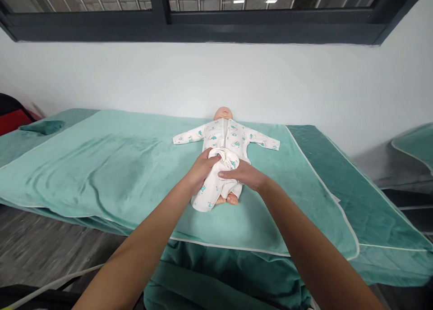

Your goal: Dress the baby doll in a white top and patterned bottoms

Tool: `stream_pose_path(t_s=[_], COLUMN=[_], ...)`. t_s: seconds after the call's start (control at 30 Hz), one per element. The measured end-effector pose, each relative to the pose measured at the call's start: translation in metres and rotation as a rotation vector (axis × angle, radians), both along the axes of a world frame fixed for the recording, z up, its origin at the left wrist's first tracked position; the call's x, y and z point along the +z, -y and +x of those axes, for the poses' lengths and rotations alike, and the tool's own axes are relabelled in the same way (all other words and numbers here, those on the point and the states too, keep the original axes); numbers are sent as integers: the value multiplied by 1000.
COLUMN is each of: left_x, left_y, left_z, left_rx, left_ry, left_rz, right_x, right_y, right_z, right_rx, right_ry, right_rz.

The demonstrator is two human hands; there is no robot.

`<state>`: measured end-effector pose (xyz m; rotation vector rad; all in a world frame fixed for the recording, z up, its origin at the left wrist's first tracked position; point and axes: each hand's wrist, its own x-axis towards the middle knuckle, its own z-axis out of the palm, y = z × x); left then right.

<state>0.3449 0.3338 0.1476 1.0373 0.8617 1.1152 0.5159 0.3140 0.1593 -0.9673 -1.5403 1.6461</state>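
A baby doll (pixel 223 113) lies on its back on a light green towel (pixel 101 166), head toward the wall. It wears a white printed top (pixel 233 136) with both sleeves spread out. White printed trousers (pixel 211 190) cover its legs, and its bare feet (pixel 227 199) stick out at the near end. My left hand (pixel 200 168) grips the bunched waistband of the trousers from the left. My right hand (pixel 244 174) holds the same waistband from the right, fingers curled over the cloth.
The towel covers a table with a darker green cloth (pixel 355 188) under it. A folded green cloth (pixel 42 126) lies at the far left. A white wall (pixel 135 80) and a dark window frame (pixel 203 26) stand behind. Another green-covered surface (pixel 416 145) shows at the right edge.
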Motion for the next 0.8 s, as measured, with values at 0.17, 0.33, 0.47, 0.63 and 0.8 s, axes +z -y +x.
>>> stream_pose_path(t_s=[0.17, 0.33, 0.47, 0.63, 0.8], left_x=[4, 8, 3, 1, 2], left_y=[9, 21, 21, 29, 60], left_z=[-2, -5, -2, -2, -2], left_rx=[-22, -213, -145, -36, 25], left_ry=[-196, -317, -50, 121, 26], left_rz=[44, 109, -47, -129, -142], right_x=[-11, -17, -16, -14, -10], right_y=[-4, -3, 0, 2, -1], right_z=[3, 4, -1, -5, 0], right_rx=[-154, -255, -301, -263, -190], right_ry=[-138, -247, -162, 12, 178], right_rz=[-65, -110, -57, 64, 213])
